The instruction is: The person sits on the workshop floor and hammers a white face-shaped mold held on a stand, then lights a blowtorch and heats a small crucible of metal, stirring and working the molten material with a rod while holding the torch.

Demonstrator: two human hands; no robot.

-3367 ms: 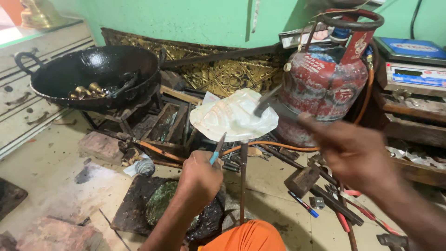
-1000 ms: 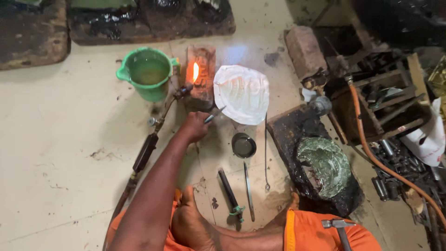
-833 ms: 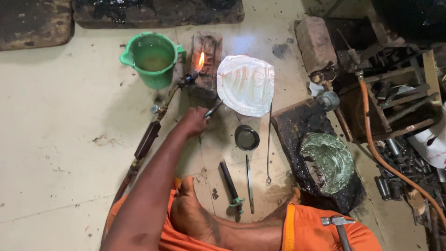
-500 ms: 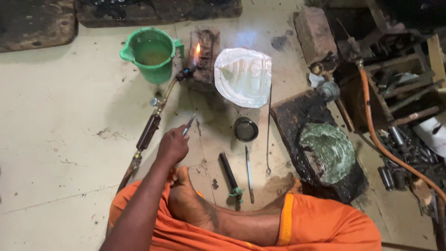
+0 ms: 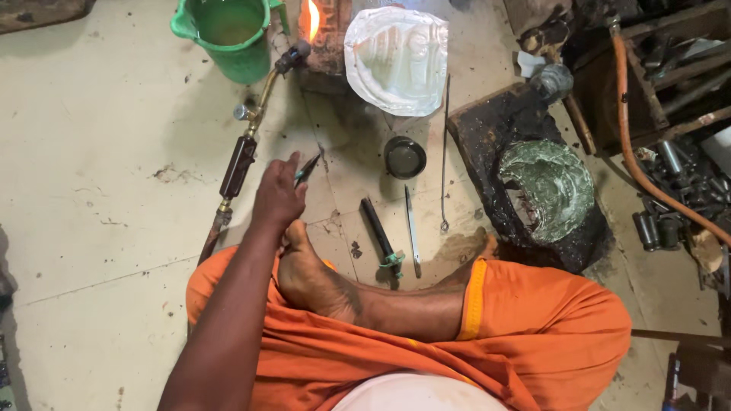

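In the centre left of the head view, the left hand (image 5: 278,199) was closed on slim tweezers (image 5: 308,168), their tips pointing toward the frame's top, just beside the blowtorch (image 5: 242,156) lying on the floor (image 5: 91,152). The right hand was out of view. The torch's flame (image 5: 311,20) burned on a brick (image 5: 331,42) at the top edge, so heating looked under way; the white embossed plate (image 5: 396,57) beside it lay untouched.
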